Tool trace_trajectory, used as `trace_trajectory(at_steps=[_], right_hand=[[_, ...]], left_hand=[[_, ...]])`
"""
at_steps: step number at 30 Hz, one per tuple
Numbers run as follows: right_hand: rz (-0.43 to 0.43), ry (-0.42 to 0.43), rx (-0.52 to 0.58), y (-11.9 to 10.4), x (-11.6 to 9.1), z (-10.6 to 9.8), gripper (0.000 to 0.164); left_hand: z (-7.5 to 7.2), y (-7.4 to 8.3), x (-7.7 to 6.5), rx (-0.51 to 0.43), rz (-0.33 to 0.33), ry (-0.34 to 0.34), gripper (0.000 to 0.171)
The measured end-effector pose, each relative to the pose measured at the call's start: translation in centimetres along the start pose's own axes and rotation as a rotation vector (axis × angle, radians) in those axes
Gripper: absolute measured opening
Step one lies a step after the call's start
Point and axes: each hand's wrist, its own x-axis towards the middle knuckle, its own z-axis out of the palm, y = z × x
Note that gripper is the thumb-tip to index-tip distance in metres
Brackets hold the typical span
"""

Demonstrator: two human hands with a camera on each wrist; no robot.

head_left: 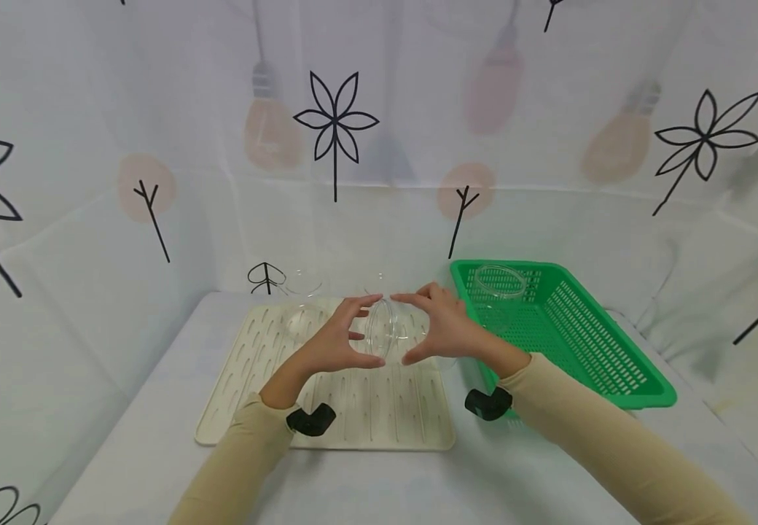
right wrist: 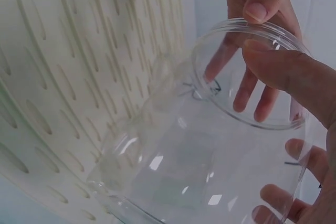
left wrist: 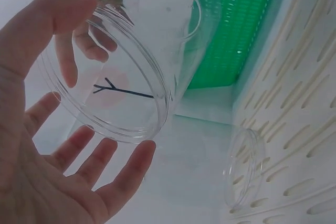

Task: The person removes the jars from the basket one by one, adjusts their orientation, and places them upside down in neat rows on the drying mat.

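Note:
A clear, see-through jar (head_left: 382, 329) is held sideways above the ribbed mat, between both hands. My left hand (head_left: 334, 341) grips it round the ringed mouth end, thumb on one side and fingertips spread along the other. Curled about the jar's body near the same end is my right hand (head_left: 447, 327). In the right wrist view, the right thumb lies at the rim of the jar (right wrist: 178, 169), with the fingers along its side. The left wrist view shows the jar's round rim (left wrist: 152, 77) between the left thumb and fingers.
The cream ribbed mat (head_left: 379, 419) lies under the hands on a white table (head_left: 379, 488). Another clear jar (head_left: 302, 321) stands toward its back left. At right is a green perforated basket (head_left: 605, 332) with a clear jar (head_left: 500, 283) in it. A patterned curtain (head_left: 392, 219) hangs behind.

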Motion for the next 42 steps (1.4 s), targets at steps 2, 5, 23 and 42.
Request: trace_trajectory(at_steps=[2, 5, 23, 42], right_hand=[[0.000, -0.010, -0.002, -0.1, -0.1, 0.0, 0.093], [0.002, -0.023, 0.021, -0.3, -0.2, 0.0, 0.094], [0.122, 0.184, 0.307, 1.1, -1.3, 0.5, 0.094], [0.294, 0.331, 0.595, 2.4, -2.8, 4.8, 0.094]], left_hand=[[0.1, 0.1, -0.1, -0.012, -0.011, 0.006, 0.092], [0.0, 1.4, -0.5, -0.010, -0.029, 0.011, 0.089], [-0.3, 0.9, -1.0, -0.063, -0.039, 0.065, 0.091], [-0.6, -0.7, -1.3, -0.099, -0.010, 0.137, 0.092]])
